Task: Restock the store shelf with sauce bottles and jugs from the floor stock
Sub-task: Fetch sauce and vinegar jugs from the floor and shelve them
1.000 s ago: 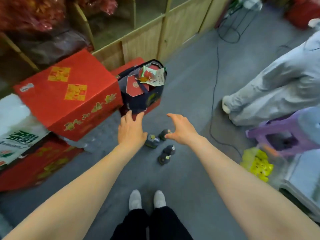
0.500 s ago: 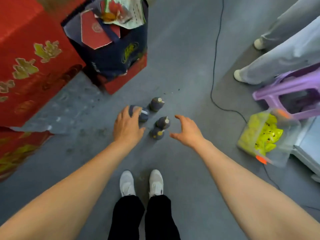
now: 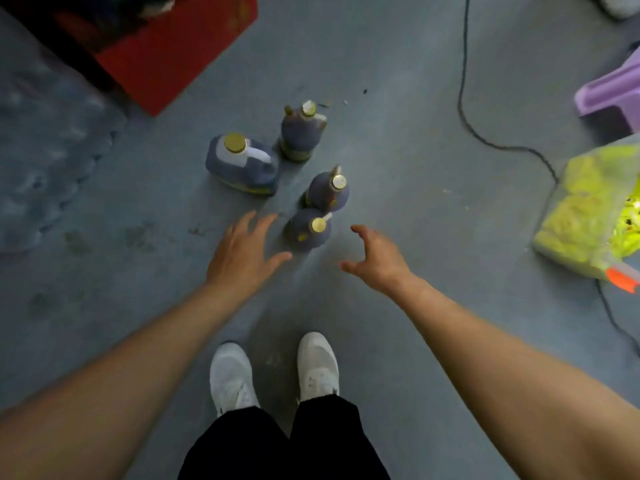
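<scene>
Left grip splayed, right grip half-curled, both empty

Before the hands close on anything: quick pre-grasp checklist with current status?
1. Left hand free: ok, fingers spread, holding nothing.
2. Right hand free: ok, loosely curved, holding nothing.
3. Nearest bottle upright, capped: ok.
4. Hands flank it: ok, one each side, neither touching.
5. Neighbour clearance: not ok, next bottle stands right behind; jug is apart.
6. Cable clear of feet: ok, it runs off to the right.
</scene>
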### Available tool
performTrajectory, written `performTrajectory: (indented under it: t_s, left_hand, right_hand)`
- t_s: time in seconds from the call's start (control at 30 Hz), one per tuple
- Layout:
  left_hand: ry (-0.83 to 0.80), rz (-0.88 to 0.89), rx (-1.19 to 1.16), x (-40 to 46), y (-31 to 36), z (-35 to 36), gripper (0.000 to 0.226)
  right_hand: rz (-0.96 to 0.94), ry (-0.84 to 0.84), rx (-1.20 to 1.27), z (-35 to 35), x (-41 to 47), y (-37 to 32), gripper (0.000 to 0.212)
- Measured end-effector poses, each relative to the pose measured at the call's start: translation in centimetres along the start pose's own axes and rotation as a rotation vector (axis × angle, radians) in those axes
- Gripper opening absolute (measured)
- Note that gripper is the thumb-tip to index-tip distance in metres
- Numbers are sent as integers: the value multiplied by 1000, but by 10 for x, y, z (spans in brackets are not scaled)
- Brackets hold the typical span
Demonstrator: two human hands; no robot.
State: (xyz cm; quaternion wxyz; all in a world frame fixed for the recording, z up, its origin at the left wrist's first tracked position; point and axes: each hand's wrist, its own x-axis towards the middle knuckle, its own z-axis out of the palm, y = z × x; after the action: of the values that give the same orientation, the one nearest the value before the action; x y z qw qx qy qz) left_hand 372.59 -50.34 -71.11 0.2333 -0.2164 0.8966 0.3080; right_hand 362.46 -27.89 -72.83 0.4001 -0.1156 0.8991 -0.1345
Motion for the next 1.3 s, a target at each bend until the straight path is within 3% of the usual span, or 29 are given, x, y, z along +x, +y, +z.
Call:
performTrajectory:
  t_s: [0.47, 0.57, 0.7, 0.8, 0.9, 0.97, 1.03, 1.17, 1.3]
  left_hand:
    - [-63, 352, -231, 98, -27, 82, 82]
    - [-41, 431, -235, 108, -34, 91, 70]
    - [-75, 476, -236, 115, -51, 87, 58]
    - [-78, 447, -277, 107, -64, 82, 60]
    - [-92, 384, -381, 99, -71, 84, 54]
    - [-131, 335, -445, 98, -77, 81, 72]
    - [-139, 269, -474, 99, -86, 72, 92]
    - [111, 96, -600, 98, -106, 42, 80]
    - [341, 0, -630, 101, -131, 27, 91]
  right_hand:
    - [-167, 53, 305, 88, 108, 33, 94]
    - [-192, 144, 384, 114, 114, 39, 93]
    - [-280, 188, 289, 137, 113, 40, 85]
    - [-319, 184, 289, 148, 105, 30, 82]
    - [-175, 227, 357, 160, 102, 20, 69]
    - [-34, 106, 305, 165, 98, 14, 49]
    - [-25, -59, 224, 172, 93, 7, 43]
    - [-142, -104, 237, 180, 88, -16, 62]
    - [-290, -226, 290, 174, 81, -41, 57]
